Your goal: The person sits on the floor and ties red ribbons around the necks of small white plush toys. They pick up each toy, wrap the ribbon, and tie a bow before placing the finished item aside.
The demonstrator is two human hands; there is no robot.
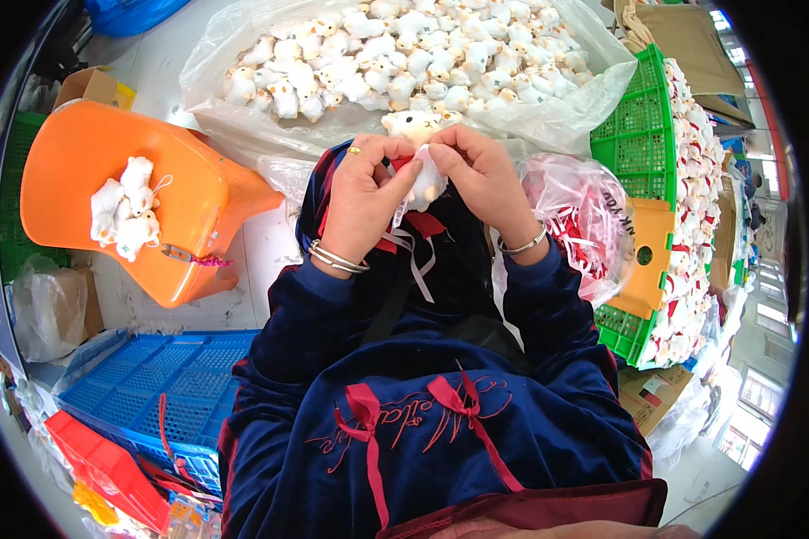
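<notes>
Above my lap, a small white plush toy (427,186) with a cream face and dark eye is held between my hands. My left hand (361,193) is closed on its left side, thumb pressed to the body. My right hand (487,175) pinches at its upper right side, near the neck. A bit of red ribbon (401,163) shows by the neck, partly hidden by my fingers. Loose red and white ribbons (417,260) lie on my lap below the toy.
Ahead, a clear plastic sheet (216,90) bears a heap of white plush toys (368,67). An orange stool (63,171) at left holds several plush toys and a thread snipper (178,254). At right are a ribbon bag (580,234) and green crate (634,135). Blue crates (153,382) stand lower left.
</notes>
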